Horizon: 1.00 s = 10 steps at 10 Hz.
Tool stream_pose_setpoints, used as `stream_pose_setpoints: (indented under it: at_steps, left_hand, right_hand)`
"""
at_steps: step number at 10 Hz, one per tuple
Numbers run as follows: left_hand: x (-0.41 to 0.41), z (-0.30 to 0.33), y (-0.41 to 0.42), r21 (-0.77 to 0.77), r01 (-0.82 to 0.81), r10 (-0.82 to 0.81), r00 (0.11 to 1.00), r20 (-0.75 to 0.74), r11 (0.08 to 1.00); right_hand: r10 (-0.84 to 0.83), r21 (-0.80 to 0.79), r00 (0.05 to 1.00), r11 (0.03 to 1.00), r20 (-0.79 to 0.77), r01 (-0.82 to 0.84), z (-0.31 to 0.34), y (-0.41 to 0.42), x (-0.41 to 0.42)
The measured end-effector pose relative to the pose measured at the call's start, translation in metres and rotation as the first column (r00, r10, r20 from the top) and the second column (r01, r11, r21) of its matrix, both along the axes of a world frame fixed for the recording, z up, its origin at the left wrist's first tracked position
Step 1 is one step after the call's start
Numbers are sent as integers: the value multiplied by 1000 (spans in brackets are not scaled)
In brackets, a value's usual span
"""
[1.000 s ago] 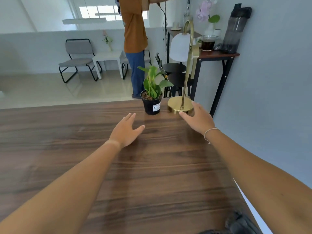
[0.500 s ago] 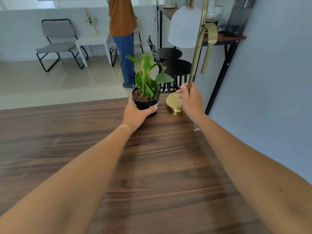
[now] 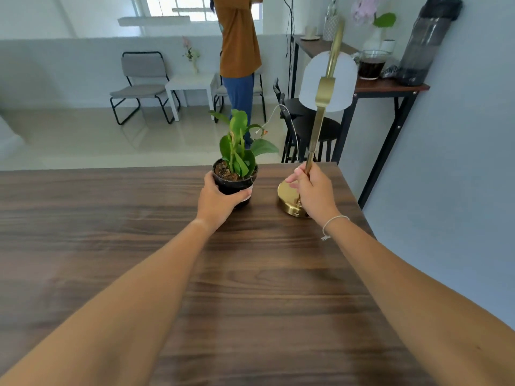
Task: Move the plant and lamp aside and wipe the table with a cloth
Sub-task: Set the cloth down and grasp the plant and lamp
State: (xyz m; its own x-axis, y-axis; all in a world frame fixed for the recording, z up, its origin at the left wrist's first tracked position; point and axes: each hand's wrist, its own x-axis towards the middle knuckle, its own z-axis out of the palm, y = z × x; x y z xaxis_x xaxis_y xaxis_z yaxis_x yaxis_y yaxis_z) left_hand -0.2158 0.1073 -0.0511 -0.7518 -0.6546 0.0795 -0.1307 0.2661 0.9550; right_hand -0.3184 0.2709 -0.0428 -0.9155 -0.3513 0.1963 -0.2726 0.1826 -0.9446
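Gripping left: my left hand (image 3: 216, 201) wraps the black-potted green plant (image 3: 236, 174), 12 o'clock on the dark wooden table (image 3: 139, 246).
Right: my right hand (image 3: 313, 192) clasps the brass lamp (image 3: 315, 140) stem, 1 o'clock.

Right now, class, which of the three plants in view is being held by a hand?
The green potted plant on the wooden table, gripped by the left hand; the two flowering ones stand untouched.

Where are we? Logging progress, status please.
Left hand shut on plant pot. Right hand shut on lamp stem. Both on table. No cloth seen.
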Motion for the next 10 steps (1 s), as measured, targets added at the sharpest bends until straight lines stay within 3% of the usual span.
stream_pose_setpoints:
  at_steps: [3, 6, 9, 10]
  left_hand:
    - [100, 0, -11, -17, -159, 160, 987, 26, 987]
    - [146, -11, -13, 36, -181, 180, 983, 31, 983]
    - [162, -19, -26, 83, -11, 8, 999, 35, 997]
    - [178, -21, -24, 30, 17, -18, 999, 42, 999]
  right_hand:
    - [181, 0, 983, 983, -34, -181, 3, -9, 81]
    - [261, 66, 964, 964, -50, -257, 0, -9, 123]
    - [144, 130, 990, 981, -9, -142, 7, -10, 147]
    - [73, 179, 997, 981, -4, -71, 14, -8, 158]
